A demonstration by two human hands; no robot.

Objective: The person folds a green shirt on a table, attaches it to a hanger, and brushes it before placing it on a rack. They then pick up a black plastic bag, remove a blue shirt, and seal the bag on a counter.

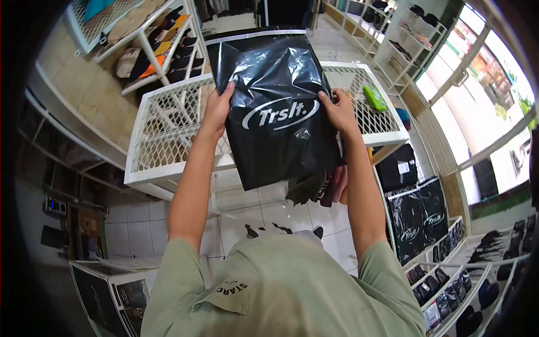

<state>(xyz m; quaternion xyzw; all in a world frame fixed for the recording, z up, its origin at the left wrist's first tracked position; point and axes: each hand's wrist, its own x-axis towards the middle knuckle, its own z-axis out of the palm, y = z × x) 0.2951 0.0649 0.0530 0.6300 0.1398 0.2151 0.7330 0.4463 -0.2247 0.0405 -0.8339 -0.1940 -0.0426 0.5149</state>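
A glossy black plastic mailer bag (pixel 281 149) with a white "Trslt." logo is held up in front of me, above a white mesh-topped table (pixel 154 132). My left hand (pixel 218 112) grips its left edge, thumb on the front face. On the opposite edge my right hand (pixel 338 112) is closed, its thumb also on the front and the other fingers mostly hidden behind. A pale strip runs along the bag's far edge. What the bag contains, if anything, cannot be seen.
A bright green packet (pixel 374 98) lies on the table's right part. Dark and reddish garments (pixel 320 185) hang below its near edge. White shelves (pixel 163 50) with folded clothes stand at the upper left. More black logo bags (pixel 418 219) hang at the right, above racks of small goods (pixel 449 297).
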